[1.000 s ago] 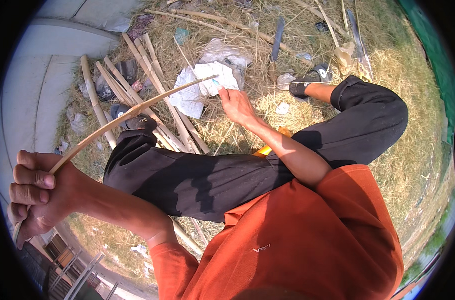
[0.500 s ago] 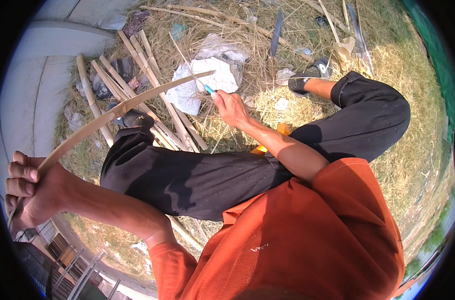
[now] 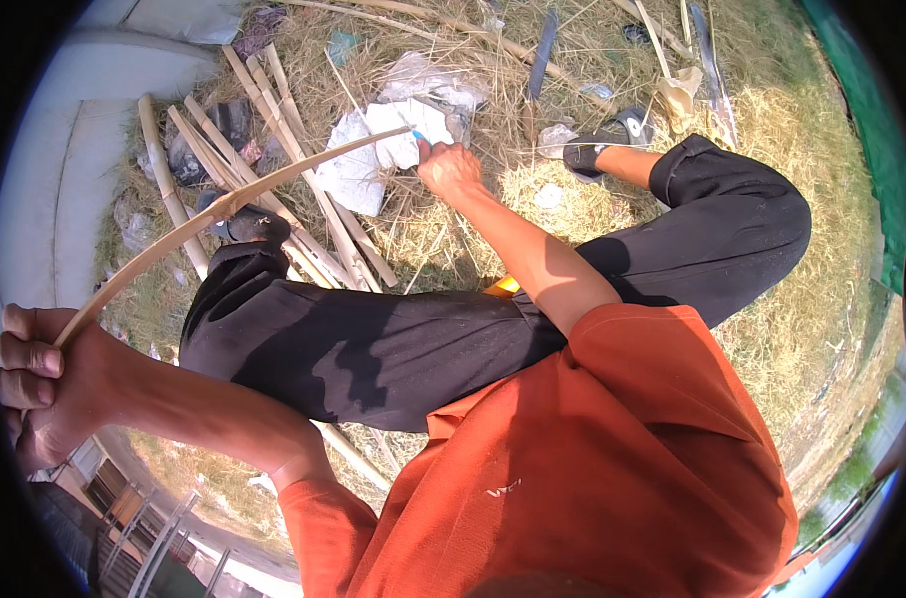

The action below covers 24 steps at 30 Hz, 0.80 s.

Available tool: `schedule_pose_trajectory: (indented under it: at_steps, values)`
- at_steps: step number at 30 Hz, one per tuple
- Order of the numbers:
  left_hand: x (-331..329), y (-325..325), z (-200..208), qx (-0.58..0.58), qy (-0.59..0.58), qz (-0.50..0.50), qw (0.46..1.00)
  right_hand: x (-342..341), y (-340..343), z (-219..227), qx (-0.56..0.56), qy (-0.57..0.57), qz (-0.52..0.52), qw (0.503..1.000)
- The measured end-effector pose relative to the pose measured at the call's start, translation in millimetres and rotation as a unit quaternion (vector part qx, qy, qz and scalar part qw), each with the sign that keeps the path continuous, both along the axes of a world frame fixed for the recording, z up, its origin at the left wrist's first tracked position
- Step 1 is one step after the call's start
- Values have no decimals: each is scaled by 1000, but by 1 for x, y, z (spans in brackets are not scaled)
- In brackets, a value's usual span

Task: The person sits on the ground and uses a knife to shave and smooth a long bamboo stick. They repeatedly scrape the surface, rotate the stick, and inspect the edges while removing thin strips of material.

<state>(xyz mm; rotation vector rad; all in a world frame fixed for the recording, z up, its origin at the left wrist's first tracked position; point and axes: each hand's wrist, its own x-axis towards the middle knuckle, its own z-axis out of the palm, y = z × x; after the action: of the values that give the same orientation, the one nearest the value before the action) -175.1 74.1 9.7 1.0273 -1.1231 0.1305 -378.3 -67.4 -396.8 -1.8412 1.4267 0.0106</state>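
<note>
A long, flat bamboo strip (image 3: 209, 214) slants across the left half of the view, rising from lower left to upper middle. Its near end is in my left hand (image 3: 49, 384), whose fingers are wrapped round it. At the strip's far tip is my right hand (image 3: 449, 169), closed on a small blue-handled tool (image 3: 416, 136). Only a bit of blue shows at the thumb; the fist hides the rest, so its kind cannot be made out. Behind the tip lies a white stone (image 3: 348, 179).
Several bamboo strips (image 3: 249, 125) lie by my left foot. A dark machete-like blade (image 3: 542, 55) and a longer blade (image 3: 712, 75) rest on the dry grass (image 3: 772, 199) beyond my right sandal (image 3: 612, 140). A pale wall (image 3: 49, 189) stands on the left, a green sheet (image 3: 871, 130) on the right.
My right hand and the blue-handled tool have moved slightly up, to the strip's tip. The strip's tip has shifted a little left and up. The whole view has drifted slightly.
</note>
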Motion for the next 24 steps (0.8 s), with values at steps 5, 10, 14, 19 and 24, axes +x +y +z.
schedule_pose_trajectory:
  at_steps: [5, 10, 14, 19, 24]
  values:
    - [2, -2, -1, -26, 7, -2, 1000, -25, -15, -47, -50, -7, 54, 997]
    - [14, 13, -8, -67, 59, 9, 996, -28, -19, -6, 138, -68, 25, 988]
    - [28, 18, -4, -24, 49, -100, 994, -15, -8, -1, 111, -61, 12, 992]
    - [39, 25, -3, -22, 11, -179, 984, -8, -3, 4, 58, -19, 24, 998]
    - [23, 12, -12, -51, 51, -202, 977, -15, -4, -32, -5, 17, 7, 1000]
